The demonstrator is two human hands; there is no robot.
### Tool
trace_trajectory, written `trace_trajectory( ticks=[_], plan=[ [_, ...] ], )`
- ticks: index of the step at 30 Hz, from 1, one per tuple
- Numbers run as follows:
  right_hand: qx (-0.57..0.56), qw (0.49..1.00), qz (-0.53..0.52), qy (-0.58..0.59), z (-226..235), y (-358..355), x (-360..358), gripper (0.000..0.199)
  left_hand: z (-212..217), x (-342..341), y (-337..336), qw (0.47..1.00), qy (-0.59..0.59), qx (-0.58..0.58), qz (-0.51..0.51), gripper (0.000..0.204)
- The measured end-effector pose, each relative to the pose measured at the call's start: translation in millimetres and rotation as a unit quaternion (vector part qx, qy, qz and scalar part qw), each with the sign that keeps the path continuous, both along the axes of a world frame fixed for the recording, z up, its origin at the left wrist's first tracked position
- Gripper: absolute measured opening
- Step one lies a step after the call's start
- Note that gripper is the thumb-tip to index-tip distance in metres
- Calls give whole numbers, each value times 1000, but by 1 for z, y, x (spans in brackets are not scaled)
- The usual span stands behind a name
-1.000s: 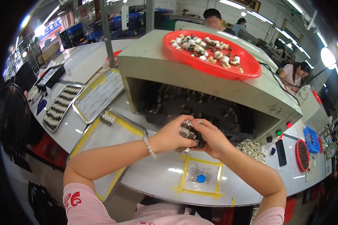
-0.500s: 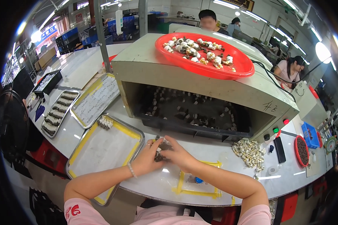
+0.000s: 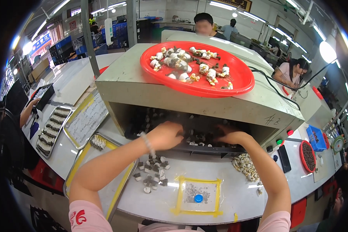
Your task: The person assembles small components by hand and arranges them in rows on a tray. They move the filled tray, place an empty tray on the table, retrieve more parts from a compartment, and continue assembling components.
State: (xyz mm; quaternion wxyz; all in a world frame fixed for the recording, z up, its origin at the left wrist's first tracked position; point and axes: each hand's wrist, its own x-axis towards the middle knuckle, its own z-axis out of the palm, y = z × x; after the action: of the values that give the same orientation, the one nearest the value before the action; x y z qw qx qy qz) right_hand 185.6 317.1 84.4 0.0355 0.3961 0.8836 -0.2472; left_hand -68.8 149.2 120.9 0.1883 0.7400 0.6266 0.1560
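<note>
Both hands reach into the opening of a beige metal box [image 3: 143,88]. A black tray [image 3: 205,149] inside holds many small white-and-dark cylindrical pieces [image 3: 199,138]. My left hand [image 3: 167,135] is over the tray's left middle, its fingers curved and apart with nothing visible in them. To the right, my right hand [image 3: 236,136] stretches its fingers toward the left hand, just above the pieces; the fingertips are dim in the shade. Below my left wrist, a loose heap of dark-and-white pieces [image 3: 154,174] lies on the white table.
A red round tray [image 3: 220,91] with pieces tops the box. A yellow-edged metal tray [image 3: 118,185] lies left, a pale pile [image 3: 245,167] right. A blue cap [image 3: 198,198] sits inside a yellow-taped rectangle [image 3: 219,193]. Another person's arm [image 3: 27,112] reaches in at far left.
My hands have gone from cupping dark pieces over the table into the box's opening, apart from each other. A loose heap of pieces now lies on the table. The view has shifted.
</note>
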Motion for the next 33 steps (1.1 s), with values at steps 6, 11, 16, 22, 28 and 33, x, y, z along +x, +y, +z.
trace_trajectory(
  ticks=[6,11,16,22,28,33],
  plan=[
    [-153,977,136,-61,8,-4,-37,103,-60,-1,72,960,129,-239,-67,82],
    [-177,972,154,-18,-14,-2,-44,101,-67,13,89,960,62,-263,-67,99],
    [-186,968,166,-36,-4,-4,-49,100,-62,11,82,972,-25,-227,-58,96],
    [-151,976,155,-23,-5,-14,-55,94,-71,6,86,964,-48,-249,-75,96],
    [-308,940,122,78,-4,-18,-59,91,-75,5,91,943,-94,-315,-41,91],
    [-273,951,140,41,-8,-13,-62,87,-60,5,80,916,-229,-327,-26,82]
  ],
)
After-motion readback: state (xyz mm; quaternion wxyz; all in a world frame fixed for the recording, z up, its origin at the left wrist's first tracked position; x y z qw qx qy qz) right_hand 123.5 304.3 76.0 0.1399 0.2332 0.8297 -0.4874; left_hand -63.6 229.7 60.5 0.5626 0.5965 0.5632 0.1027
